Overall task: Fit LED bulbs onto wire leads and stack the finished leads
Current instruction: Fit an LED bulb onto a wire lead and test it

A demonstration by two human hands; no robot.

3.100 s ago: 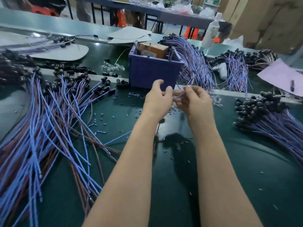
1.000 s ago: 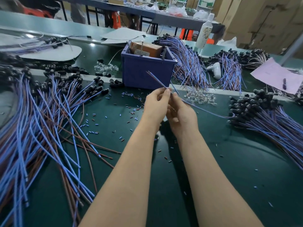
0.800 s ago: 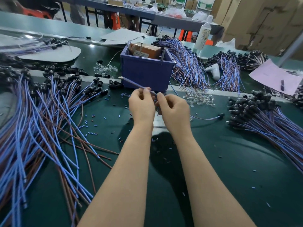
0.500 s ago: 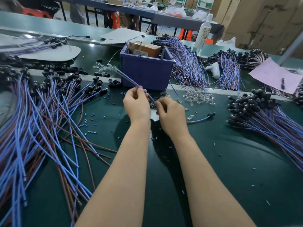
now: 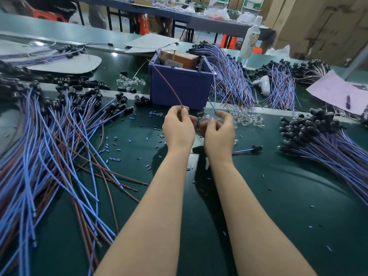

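Observation:
My left hand point(image 5: 178, 127) pinches a brown wire point(image 5: 165, 82) that rises up and to the left in front of the blue bin. My right hand point(image 5: 218, 132) pinches a light blue wire point(image 5: 214, 100) that stands nearly upright. The two hands sit close together over a scatter of clear LED bulbs point(image 5: 246, 119). A single lead with a black socket point(image 5: 255, 148) lies on the mat just right of my right wrist. A big heap of leads with black sockets point(image 5: 310, 128) lies at the right. Loose blue and brown leads point(image 5: 59, 146) fan out at the left.
A blue bin point(image 5: 180, 84) with a brown box inside stands behind my hands. More wire bundles point(image 5: 231, 76) lie behind it, with a white bottle point(image 5: 249, 41) and pink paper point(image 5: 338, 92) at the right. Small cut insulation bits point(image 5: 115, 150) dot the green mat.
The lead I held has split into two strands, brown in my left hand and blue in my right. The socket end trails on the mat at the right. My hands moved slightly apart.

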